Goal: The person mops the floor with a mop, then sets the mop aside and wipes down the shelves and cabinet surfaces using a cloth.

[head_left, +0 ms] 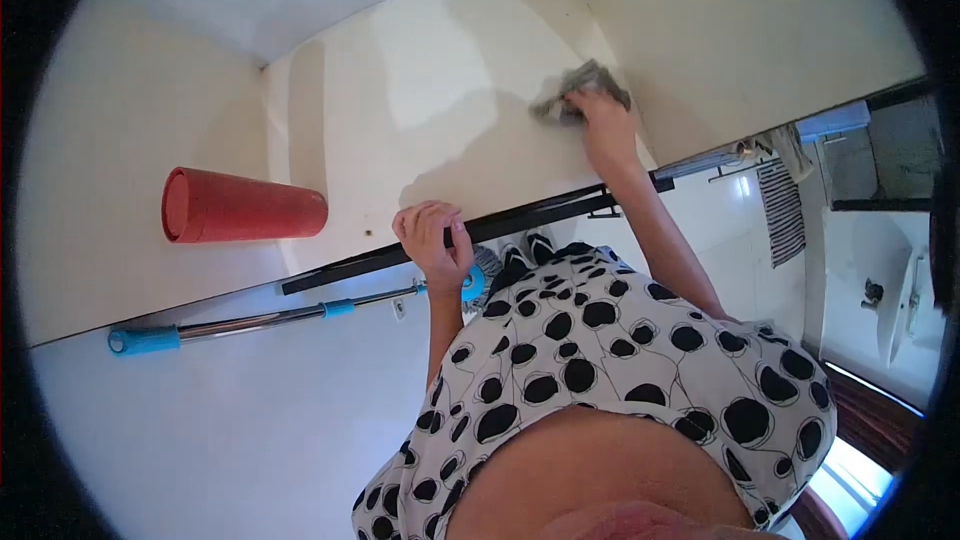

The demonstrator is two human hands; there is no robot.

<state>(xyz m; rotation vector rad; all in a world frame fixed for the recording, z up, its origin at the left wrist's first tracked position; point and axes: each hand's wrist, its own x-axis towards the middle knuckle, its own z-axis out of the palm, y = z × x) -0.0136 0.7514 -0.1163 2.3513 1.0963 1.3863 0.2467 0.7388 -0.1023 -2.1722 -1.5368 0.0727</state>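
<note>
My right hand (607, 135) presses a crumpled grey cloth (562, 108) onto the white shelf board (440, 70), close to the cabinet's right side wall. Its fingers are bent over the cloth, which partly sticks out past them. At the shelf's front edge, my left hand (433, 240) has its fingers curled over the board, with the thumb by the black edge strip (520, 224). To the left of that hand, a red cylindrical canister (245, 208) with a lid stands on the shelf near the left side wall.
Below the shelf, a mop with a blue-and-metal handle (265, 322) leans across the left. A striped cloth (781, 212) hangs at the right, near a white washbasin (893, 290). Cabinet walls bound the shelf on both sides.
</note>
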